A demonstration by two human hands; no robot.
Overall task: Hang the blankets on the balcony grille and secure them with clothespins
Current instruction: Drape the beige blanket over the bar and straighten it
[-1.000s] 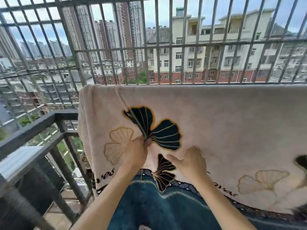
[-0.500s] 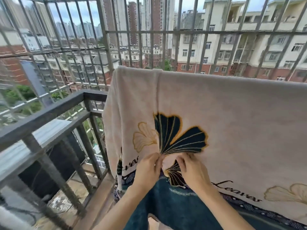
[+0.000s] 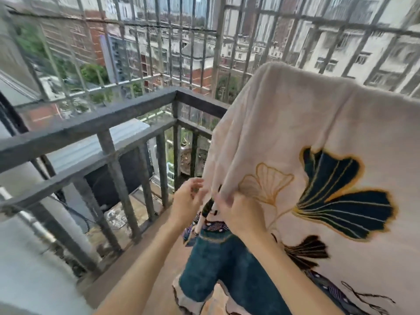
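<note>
I am working the left side edge of the plush cream blanket with dark teal ginkgo leaves (image 3: 318, 137), which is draping over a crossbar of the thin grey metal balcony grille (image 3: 218, 30). My right hand (image 3: 241, 214) is pinching a fold of that soft pile; my left hand (image 3: 188, 201) is hovering just beside it, fingers loosely curled on nothing. I judge the edge should be drawn outward, evenly, so the limp fabric is lying flat before any pegging. No clothespins are showing.

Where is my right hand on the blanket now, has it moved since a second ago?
Yes. The right hand has moved left across the blanket, from below the dark blue leaf to the blanket's left edge.
</note>
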